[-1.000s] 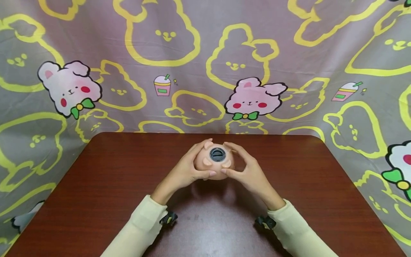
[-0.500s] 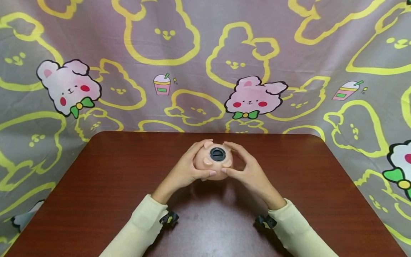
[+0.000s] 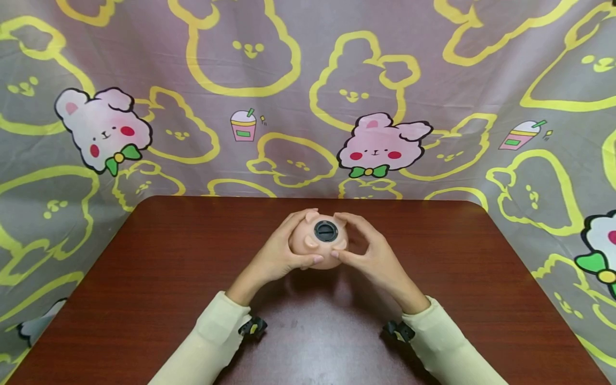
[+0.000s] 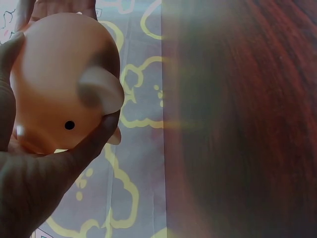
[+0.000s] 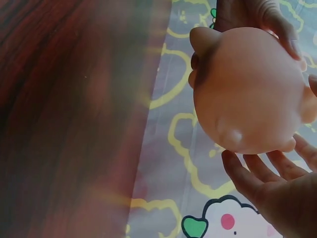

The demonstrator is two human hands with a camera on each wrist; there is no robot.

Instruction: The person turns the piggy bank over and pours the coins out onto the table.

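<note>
Head view, centre frame: left hand (image 3: 276, 256) and right hand (image 3: 372, 256) both curl round the upturned piggy bank (image 3: 320, 243), lifted above the desk (image 3: 144, 278).

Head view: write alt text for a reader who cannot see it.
Two hands, left hand and right hand, grip a peach pig-shaped coin bank belly-up above a dark red table, its round black plug facing the camera. A cartoon-bunny cloth hangs behind.

Head view overhead; wrist views close underneath.
</note>
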